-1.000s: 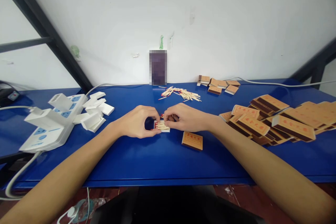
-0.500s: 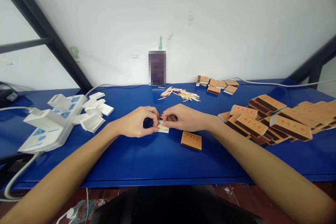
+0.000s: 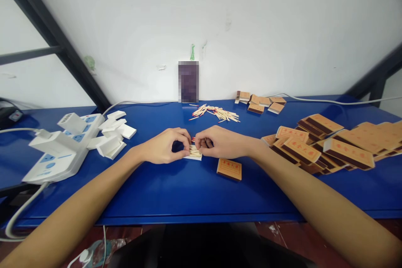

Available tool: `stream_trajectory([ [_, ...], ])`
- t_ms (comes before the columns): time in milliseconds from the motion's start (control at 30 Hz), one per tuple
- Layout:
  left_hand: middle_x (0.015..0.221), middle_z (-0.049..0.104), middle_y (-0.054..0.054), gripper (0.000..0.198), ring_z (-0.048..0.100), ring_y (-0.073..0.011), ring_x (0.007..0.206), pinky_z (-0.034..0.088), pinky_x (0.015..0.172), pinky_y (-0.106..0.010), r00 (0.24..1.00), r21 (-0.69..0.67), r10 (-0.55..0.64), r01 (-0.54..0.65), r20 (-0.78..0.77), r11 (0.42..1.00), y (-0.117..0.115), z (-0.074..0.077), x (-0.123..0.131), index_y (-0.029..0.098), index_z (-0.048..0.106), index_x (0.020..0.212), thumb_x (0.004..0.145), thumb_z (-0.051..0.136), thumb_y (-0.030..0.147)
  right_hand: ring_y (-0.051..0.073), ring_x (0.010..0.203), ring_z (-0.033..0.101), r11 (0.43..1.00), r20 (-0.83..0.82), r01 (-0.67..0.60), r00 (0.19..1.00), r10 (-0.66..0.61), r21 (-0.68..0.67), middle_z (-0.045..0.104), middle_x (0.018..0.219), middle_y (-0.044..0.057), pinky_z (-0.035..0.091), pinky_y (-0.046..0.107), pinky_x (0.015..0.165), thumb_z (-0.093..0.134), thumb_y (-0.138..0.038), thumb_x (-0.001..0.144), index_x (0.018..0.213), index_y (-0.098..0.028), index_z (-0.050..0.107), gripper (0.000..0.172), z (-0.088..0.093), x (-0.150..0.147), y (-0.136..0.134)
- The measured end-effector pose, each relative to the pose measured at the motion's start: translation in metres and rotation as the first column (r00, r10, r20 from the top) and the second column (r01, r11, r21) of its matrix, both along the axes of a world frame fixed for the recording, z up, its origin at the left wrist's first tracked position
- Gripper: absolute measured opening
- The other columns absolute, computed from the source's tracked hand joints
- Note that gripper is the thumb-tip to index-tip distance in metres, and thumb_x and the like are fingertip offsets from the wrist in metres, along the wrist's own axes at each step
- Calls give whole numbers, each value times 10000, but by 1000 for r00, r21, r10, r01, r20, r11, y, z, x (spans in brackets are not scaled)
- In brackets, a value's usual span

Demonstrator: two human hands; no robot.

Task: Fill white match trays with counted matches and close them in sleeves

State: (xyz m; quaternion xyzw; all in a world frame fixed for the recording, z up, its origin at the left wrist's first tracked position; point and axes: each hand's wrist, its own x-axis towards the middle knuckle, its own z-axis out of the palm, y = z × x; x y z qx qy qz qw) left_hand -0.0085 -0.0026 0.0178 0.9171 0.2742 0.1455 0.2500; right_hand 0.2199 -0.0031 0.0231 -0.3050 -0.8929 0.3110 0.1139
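Between my hands, on the blue table, lies a small white matchbox tray (image 3: 195, 158) filled with matches (image 3: 195, 150), their red heads pointing away from me. My left hand (image 3: 166, 145) grips its left side, thumb and fingers curved into a ring. My right hand (image 3: 218, 142) has its fingers curled in at the right side of the tray, closed against it; its fingertips are partly hidden. Just to the right and nearer me, a tan matchbox sleeve (image 3: 229, 169) lies flat. Beyond my hands is a loose heap of matches (image 3: 221, 114).
On the right lies a big pile of tan matchboxes (image 3: 301, 148); several more matchboxes (image 3: 256, 108) sit by the wall. White trays (image 3: 109, 142) are heaped at left beside a power strip (image 3: 78, 150) with plugs and cables. A dark pixelated panel (image 3: 188, 81) stands against the wall.
My right thumb and fingers have shifted slightly right, uncovering more of the matches in the tray. My left hand has barely moved.
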Motion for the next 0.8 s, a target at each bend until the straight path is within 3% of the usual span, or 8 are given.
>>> stream_trajectory([
  [167,967,626,-50,156,608,-145,846,481,825,-290,998,-25,22,-21,57,999,-1,-5,4,162,656,804,881,623,294,102,576,471,1000,-34,5,999,-5,18,556,651,-40,353,240,565,570,-220,849,806,-193,583,53,-5,-1,2],
  [300,899,620,-27,262,573,-149,788,453,764,-290,998,44,65,-66,25,997,0,-6,3,169,588,867,843,671,417,118,623,494,985,-59,84,995,-76,153,579,700,-24,358,251,600,521,-166,855,881,-194,575,66,-6,1,5],
  [467,900,614,-9,447,556,-167,798,422,760,-299,991,126,103,-92,-85,988,2,-4,-1,186,588,958,716,768,516,228,974,575,915,25,139,987,-160,379,659,1056,90,424,340,828,587,-195,839,1115,-179,619,278,-14,6,12],
  [567,877,619,0,391,559,-157,783,423,766,-293,992,106,104,-96,-77,990,1,-6,0,191,607,950,731,764,474,236,1002,597,918,52,124,987,-155,376,681,1095,86,440,357,862,607,-231,864,1137,-195,638,277,-21,6,18],
  [800,849,609,15,402,545,-139,748,418,731,-276,994,102,99,-95,-38,990,0,-10,3,195,596,937,722,776,483,164,849,652,940,-100,195,980,-173,280,734,939,39,470,277,763,603,-109,836,964,-182,691,171,-27,1,24],
])
